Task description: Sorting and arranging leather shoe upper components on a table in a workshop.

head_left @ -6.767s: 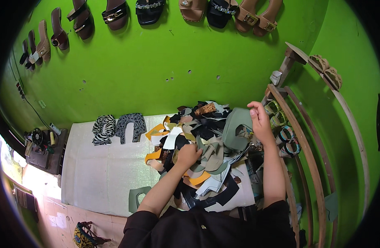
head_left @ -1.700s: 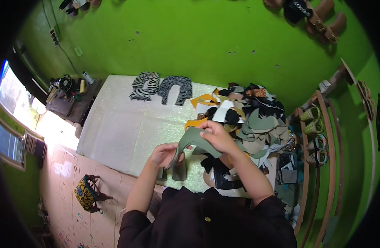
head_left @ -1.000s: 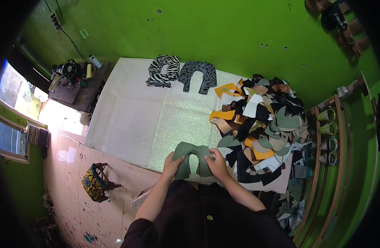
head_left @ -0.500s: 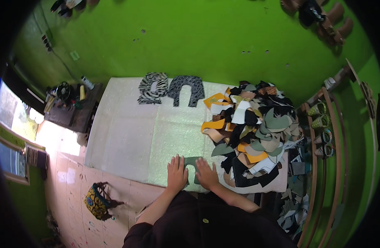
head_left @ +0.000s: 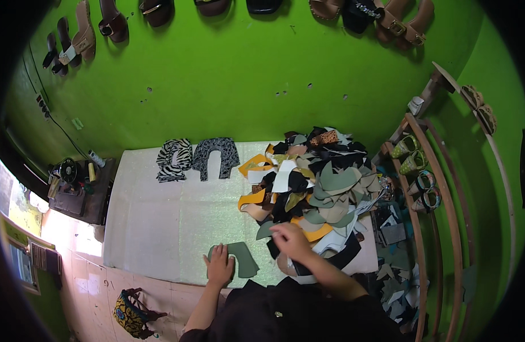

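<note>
An arch-shaped green cut piece (head_left: 246, 257), leather-like, lies flat near the front edge of the table. My left hand (head_left: 218, 267) rests on its left side, fingers laid out flat. To the right, my right hand (head_left: 292, 241) is at the near left edge of the scrap pile (head_left: 336, 196), its fingers bent together. Its fingertips meet a small green scrap (head_left: 264, 229); whether they grip it is hidden. Toward the back of the table lie a zebra-striped piece (head_left: 183, 162) and a grey-black patterned arch piece (head_left: 232, 153).
A pale sheet covers the table (head_left: 142, 222). Sandals (head_left: 82, 34) hang on the green wall. Right of the table stands a wooden rack (head_left: 413, 211) with shoes, and more scraps lie below. At left are a small dark table (head_left: 82, 199) and a patterned stool (head_left: 131, 313).
My right hand has left the green arch piece and moved right to the pile. My left hand stays on the piece, which now lies turned. The view has tilted up and shifted right.
</note>
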Action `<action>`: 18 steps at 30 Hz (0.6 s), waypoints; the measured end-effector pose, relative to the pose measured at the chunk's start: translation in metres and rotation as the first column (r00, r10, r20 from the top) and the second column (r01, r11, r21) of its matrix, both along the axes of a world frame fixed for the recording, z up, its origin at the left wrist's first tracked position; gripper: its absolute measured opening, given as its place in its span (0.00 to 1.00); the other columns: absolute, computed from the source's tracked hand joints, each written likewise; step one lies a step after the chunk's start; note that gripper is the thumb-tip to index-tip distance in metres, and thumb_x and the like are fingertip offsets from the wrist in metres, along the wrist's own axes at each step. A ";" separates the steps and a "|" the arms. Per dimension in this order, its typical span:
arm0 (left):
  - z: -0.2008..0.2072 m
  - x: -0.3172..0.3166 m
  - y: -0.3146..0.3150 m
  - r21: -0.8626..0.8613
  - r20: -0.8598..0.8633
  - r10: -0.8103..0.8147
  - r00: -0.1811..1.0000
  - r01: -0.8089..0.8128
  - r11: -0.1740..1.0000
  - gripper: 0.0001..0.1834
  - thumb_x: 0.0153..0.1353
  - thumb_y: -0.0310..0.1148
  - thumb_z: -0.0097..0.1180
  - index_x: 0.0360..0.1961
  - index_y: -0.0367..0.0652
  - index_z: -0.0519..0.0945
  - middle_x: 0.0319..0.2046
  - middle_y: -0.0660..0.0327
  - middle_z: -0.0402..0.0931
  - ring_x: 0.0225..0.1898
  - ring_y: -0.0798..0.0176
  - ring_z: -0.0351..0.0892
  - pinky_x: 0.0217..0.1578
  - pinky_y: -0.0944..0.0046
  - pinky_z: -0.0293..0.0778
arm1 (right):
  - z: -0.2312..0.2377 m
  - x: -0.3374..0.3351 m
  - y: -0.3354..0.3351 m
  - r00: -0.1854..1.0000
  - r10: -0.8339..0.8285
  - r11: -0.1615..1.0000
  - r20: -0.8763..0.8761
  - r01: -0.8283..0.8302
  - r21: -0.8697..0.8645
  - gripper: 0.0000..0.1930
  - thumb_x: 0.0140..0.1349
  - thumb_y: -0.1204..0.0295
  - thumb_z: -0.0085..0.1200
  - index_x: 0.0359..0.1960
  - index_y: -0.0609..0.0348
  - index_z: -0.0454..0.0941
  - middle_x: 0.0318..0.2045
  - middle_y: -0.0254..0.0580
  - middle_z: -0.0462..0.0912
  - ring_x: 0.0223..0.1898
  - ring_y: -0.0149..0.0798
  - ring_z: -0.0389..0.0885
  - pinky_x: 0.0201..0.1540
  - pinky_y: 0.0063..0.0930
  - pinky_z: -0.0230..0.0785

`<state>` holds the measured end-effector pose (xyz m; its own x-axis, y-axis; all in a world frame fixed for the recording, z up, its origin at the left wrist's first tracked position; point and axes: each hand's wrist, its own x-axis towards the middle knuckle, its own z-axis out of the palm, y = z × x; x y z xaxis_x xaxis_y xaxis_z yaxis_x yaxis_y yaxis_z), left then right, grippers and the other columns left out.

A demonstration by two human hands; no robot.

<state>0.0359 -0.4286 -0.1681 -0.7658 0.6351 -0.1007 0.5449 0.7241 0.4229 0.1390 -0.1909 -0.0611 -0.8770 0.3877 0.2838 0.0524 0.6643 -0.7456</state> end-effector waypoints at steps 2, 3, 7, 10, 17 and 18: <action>0.023 -0.003 0.009 0.019 0.056 0.115 0.992 -0.116 0.993 0.24 0.58 0.38 0.47 0.56 0.45 0.68 0.61 0.54 0.59 0.65 0.50 0.52 0.59 0.28 0.36 | 0.023 0.012 0.044 0.971 -0.179 0.982 -0.159 0.185 0.022 0.06 0.51 0.75 0.52 0.32 0.56 0.78 0.27 0.43 0.78 0.32 0.46 0.76 0.36 0.37 0.67; 0.021 -0.002 0.015 0.208 -0.062 0.163 0.985 -0.147 0.967 0.19 0.56 0.35 0.50 0.50 0.47 0.73 0.57 0.55 0.63 0.63 0.49 0.56 0.57 0.27 0.34 | 0.029 0.017 0.071 0.932 -0.255 0.925 -0.257 0.312 0.216 0.07 0.49 0.76 0.52 0.31 0.55 0.78 0.24 0.42 0.78 0.30 0.47 0.76 0.37 0.38 0.67; 0.067 0.005 0.058 0.421 -0.141 0.197 0.970 -0.121 0.899 0.12 0.53 0.31 0.53 0.40 0.47 0.77 0.48 0.58 0.69 0.57 0.52 0.63 0.57 0.29 0.38 | 0.041 0.032 0.145 0.898 -0.433 0.729 -0.081 0.402 0.554 0.15 0.45 0.76 0.54 0.39 0.52 0.78 0.41 0.39 0.77 0.50 0.42 0.70 0.57 0.53 0.49; 0.083 0.014 0.094 0.537 -0.136 0.127 0.983 -0.035 0.843 0.10 0.52 0.31 0.54 0.38 0.48 0.78 0.46 0.59 0.70 0.54 0.53 0.65 0.57 0.30 0.40 | 0.041 0.050 0.188 0.903 -0.402 0.732 0.151 0.218 0.645 0.18 0.46 0.75 0.55 0.42 0.50 0.78 0.45 0.36 0.77 0.55 0.39 0.68 0.63 0.61 0.37; 0.121 0.038 0.178 0.727 -0.193 -0.185 0.964 0.267 0.633 0.09 0.51 0.29 0.56 0.36 0.45 0.78 0.39 0.58 0.73 0.47 0.54 0.70 0.52 0.50 0.60 | 0.073 0.068 0.221 0.934 -0.172 0.944 0.315 0.065 0.323 0.17 0.45 0.72 0.61 0.41 0.46 0.79 0.41 0.36 0.79 0.45 0.41 0.75 0.60 0.54 0.44; 0.130 0.041 0.192 0.729 -0.193 -0.198 0.961 0.276 0.627 0.09 0.51 0.29 0.56 0.36 0.45 0.78 0.39 0.58 0.73 0.47 0.54 0.70 0.52 0.50 0.60 | 0.079 0.071 0.225 0.921 -0.148 0.951 0.360 0.032 0.307 0.18 0.44 0.72 0.63 0.40 0.47 0.79 0.40 0.38 0.79 0.43 0.42 0.76 0.58 0.49 0.53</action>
